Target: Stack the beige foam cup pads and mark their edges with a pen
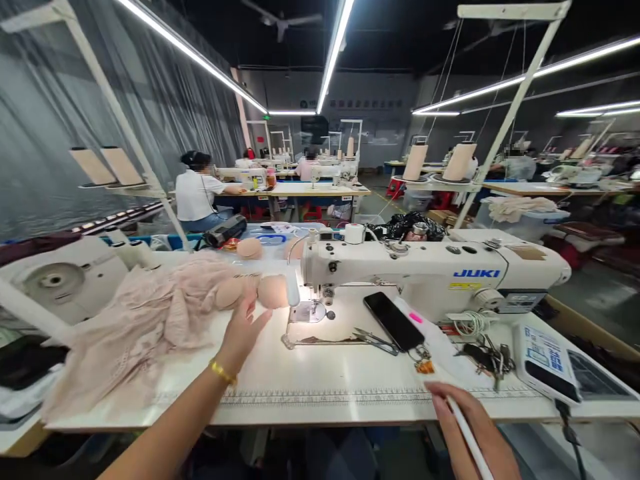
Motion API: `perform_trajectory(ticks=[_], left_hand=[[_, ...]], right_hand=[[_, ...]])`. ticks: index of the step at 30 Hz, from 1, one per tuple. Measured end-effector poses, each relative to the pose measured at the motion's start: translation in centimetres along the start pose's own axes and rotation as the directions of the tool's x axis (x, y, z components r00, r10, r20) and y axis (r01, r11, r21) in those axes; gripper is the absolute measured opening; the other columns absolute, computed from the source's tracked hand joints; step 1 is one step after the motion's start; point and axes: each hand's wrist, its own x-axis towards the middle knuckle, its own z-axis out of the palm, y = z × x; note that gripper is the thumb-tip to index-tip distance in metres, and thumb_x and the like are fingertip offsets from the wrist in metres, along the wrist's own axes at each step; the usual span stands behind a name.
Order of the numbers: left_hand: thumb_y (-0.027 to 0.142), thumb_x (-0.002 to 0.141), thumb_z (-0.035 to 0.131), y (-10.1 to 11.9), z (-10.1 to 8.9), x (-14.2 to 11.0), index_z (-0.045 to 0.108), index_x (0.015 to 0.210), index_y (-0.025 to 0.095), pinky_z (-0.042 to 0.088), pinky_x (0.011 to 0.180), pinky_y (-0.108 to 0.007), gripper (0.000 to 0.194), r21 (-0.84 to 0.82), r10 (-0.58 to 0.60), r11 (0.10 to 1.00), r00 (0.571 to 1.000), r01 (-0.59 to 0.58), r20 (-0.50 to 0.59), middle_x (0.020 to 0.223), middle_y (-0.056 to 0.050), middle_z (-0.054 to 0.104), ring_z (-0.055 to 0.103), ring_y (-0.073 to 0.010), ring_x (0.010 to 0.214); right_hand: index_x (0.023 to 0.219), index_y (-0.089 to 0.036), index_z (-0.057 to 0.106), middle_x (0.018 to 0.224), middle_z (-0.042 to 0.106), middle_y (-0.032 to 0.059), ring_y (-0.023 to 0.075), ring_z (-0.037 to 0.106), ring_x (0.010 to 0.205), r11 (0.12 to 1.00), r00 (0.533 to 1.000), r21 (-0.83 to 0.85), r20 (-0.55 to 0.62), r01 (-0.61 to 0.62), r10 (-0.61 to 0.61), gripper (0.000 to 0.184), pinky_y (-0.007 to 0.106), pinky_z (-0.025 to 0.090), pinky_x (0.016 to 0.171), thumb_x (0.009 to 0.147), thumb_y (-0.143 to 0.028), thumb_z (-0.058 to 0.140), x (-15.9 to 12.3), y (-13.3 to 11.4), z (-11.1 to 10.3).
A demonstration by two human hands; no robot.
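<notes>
My left hand (245,325), with a yellow bracelet at its wrist, reaches over the table with thumb and fingers apart. Its fingertips are at two round beige pads, the left pad (229,293) and the right pad (273,291); whether they press on them I cannot tell. Both pads lie beside a heap of pale pink fabric (170,307). In my right hand (470,417), low at the table's front edge, is a slim white pen-like stick (469,437). A white JUKI sewing machine (425,267) stands across the table, its needle area lit.
On the table lie a black phone (393,321), thread snips (376,341), a bunch of keys (493,360) and a white box-shaped device (547,363). A ruler strip (330,397) runs along the front edge. Thread cones (416,162) stand behind; a person in white (196,190) sits further back.
</notes>
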Motion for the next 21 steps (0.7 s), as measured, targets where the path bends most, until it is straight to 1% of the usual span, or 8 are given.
perform_trajectory(ticks=[4, 7, 10, 12, 14, 18, 20, 21], left_hand=[[0.051, 0.089, 0.068, -2.1, -0.6, -5.5, 0.066, 0.123, 0.022, 0.052, 0.114, -0.052, 0.045, 0.145, 0.107, 0.980, 0.979, -0.133, 0.176, 0.136, -0.014, 0.066, 0.063, -0.0331, 0.128], [0.044, 0.096, 0.060, -1.6, 0.4, -9.1, 0.070, 0.110, 0.025, 0.057, 0.104, -0.045, 0.026, 0.204, 0.184, 0.939, 0.907, -0.276, 0.380, 0.118, -0.009, 0.072, 0.069, -0.0271, 0.112], [0.029, 0.096, 0.057, -0.3, 2.0, -11.4, 0.069, 0.100, 0.025, 0.057, 0.097, -0.037, 0.013, 0.174, 0.252, 0.905, 0.819, -0.388, 0.516, 0.107, -0.005, 0.074, 0.070, -0.0219, 0.103], [0.021, 0.093, 0.058, 0.2, 3.0, -12.1, 0.068, 0.100, 0.024, 0.057, 0.092, -0.032, 0.013, 0.140, 0.315, 0.876, 0.767, -0.462, 0.560, 0.102, -0.004, 0.073, 0.070, -0.0196, 0.098], [0.017, 0.091, 0.059, 0.0, 3.8, -12.4, 0.067, 0.102, 0.024, 0.057, 0.089, -0.028, 0.016, 0.092, 0.396, 0.829, 0.696, -0.552, 0.599, 0.100, -0.004, 0.074, 0.071, -0.0184, 0.095], [0.017, 0.090, 0.064, -1.0, 5.5, -11.5, 0.068, 0.101, 0.026, 0.058, 0.081, -0.024, 0.015, -0.043, 0.511, 0.757, 0.549, -0.652, 0.661, 0.099, -0.003, 0.077, 0.074, -0.0172, 0.089], [0.023, 0.093, 0.066, -1.1, 6.1, -11.5, 0.069, 0.094, 0.025, 0.059, 0.077, -0.024, 0.004, -0.102, 0.535, 0.764, 0.537, -0.637, 0.652, 0.091, -0.002, 0.077, 0.073, -0.0165, 0.082], [0.027, 0.095, 0.067, -1.0, 6.0, -11.8, 0.070, 0.093, 0.024, 0.059, 0.076, -0.025, 0.005, -0.098, 0.529, 0.781, 0.571, -0.616, 0.627, 0.090, -0.002, 0.076, 0.073, -0.0162, 0.081]], right_hand=[[0.125, -0.027, 0.067, 0.119, 0.075, 0.0076, 0.0309, 0.073, 0.107, 0.962, 0.984, -0.213, -0.008, 0.172, -0.178, 0.031, 0.042, 0.059, 0.091, 0.105, -0.049, 0.059, 3.7, 4.1, -1.2], [0.126, -0.026, 0.065, 0.116, 0.072, 0.0084, 0.0285, 0.072, 0.101, 0.935, 0.955, -0.197, 0.036, 0.295, -0.294, 0.025, 0.041, 0.058, 0.089, 0.107, -0.041, 0.058, 4.6, 3.8, 0.3], [0.129, -0.024, 0.064, 0.113, 0.072, 0.0087, 0.0290, 0.070, 0.102, 0.842, 0.854, -0.147, 0.129, 0.519, -0.504, 0.024, 0.042, 0.056, 0.086, 0.108, -0.033, 0.056, 5.6, 2.6, 2.5], [0.133, -0.024, 0.063, 0.112, 0.075, 0.0085, 0.0304, 0.070, 0.104, 0.745, 0.764, -0.173, 0.173, 0.644, -0.621, 0.026, 0.044, 0.054, 0.087, 0.109, -0.030, 0.055, 6.8, 2.4, 3.6], [0.134, -0.023, 0.062, 0.110, 0.076, 0.0079, 0.0307, 0.070, 0.103, 0.680, 0.719, -0.239, 0.179, 0.694, -0.671, 0.027, 0.045, 0.054, 0.087, 0.108, -0.029, 0.057, 8.6, 2.9, 3.9], [0.130, -0.024, 0.064, 0.107, 0.078, 0.0085, 0.0315, 0.072, 0.096, 0.647, 0.733, -0.381, 0.140, 0.661, -0.666, 0.029, 0.047, 0.054, 0.080, 0.106, -0.018, 0.050, 12.8, 5.2, 1.5], [0.125, -0.027, 0.068, 0.106, 0.078, 0.0076, 0.0310, 0.074, 0.092, 0.629, 0.719, -0.384, 0.157, 0.676, -0.677, 0.035, 0.048, 0.056, 0.078, 0.104, -0.013, 0.044, 13.8, 5.9, 0.2], [0.121, -0.028, 0.070, 0.104, 0.078, 0.0069, 0.0303, 0.074, 0.090, 0.627, 0.707, -0.358, 0.161, 0.692, -0.689, 0.034, 0.048, 0.057, 0.077, 0.104, -0.014, 0.045, 14.0, 5.9, 0.1]])
